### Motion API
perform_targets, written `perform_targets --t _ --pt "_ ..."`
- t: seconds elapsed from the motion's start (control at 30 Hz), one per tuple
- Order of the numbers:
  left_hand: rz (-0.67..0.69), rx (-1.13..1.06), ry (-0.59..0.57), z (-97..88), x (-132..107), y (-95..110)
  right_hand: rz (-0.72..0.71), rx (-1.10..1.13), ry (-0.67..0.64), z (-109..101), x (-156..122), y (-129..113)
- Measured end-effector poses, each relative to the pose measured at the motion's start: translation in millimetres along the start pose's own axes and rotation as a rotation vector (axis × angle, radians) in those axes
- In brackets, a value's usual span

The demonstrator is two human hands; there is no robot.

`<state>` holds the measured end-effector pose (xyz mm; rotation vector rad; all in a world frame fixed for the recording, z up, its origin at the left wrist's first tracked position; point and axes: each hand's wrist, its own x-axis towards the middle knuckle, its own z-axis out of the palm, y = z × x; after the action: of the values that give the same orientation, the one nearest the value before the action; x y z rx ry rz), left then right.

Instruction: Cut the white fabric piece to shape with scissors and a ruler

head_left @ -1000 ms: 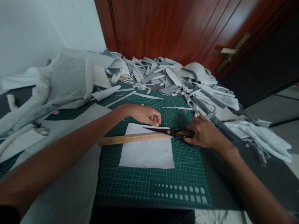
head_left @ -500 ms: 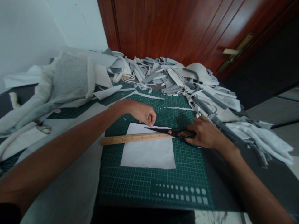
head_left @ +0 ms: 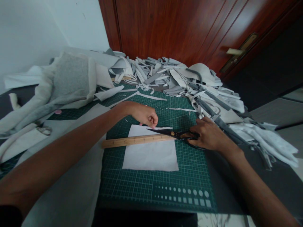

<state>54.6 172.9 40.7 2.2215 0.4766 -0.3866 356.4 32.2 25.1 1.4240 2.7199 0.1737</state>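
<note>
Drawn back a little toward the left along the top of the sheet, the left hand (head_left: pixel 143 115) is held curled, its fingers (head_left: pixel 152 121) pressed together at the upper edge of a white sheet (head_left: pixel 150 154). Just right of those fingers, black scissors (head_left: pixel 165 134) are gripped by the right hand (head_left: pixel 209 135), the fingers (head_left: pixel 196 127) wrapped round the handles, the blades laid over the sheet along a wooden ruler (head_left: pixel 134 142). Under the fingers, sheet and ruler are lying on a green cutting mat (head_left: pixel 151 186); beyond them, a heap of grey and white scraps (head_left: pixel 170 75) is piled.
</note>
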Motion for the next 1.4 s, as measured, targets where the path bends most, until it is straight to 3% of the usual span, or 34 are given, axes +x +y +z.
perform_targets --t 0.23,0.77,1.4 --pt "0.098 0.004 0.028 0.7 3 -3 -0.001 -0.015 0.003 -1 1 0" --pt "0.098 0.02 0.012 1.4 2 -2 -0.005 -0.066 0.001 0 0 4" --pt "0.172 0.047 0.014 5.1 11 -4 0.089 0.019 -0.162 -14 14 -25"
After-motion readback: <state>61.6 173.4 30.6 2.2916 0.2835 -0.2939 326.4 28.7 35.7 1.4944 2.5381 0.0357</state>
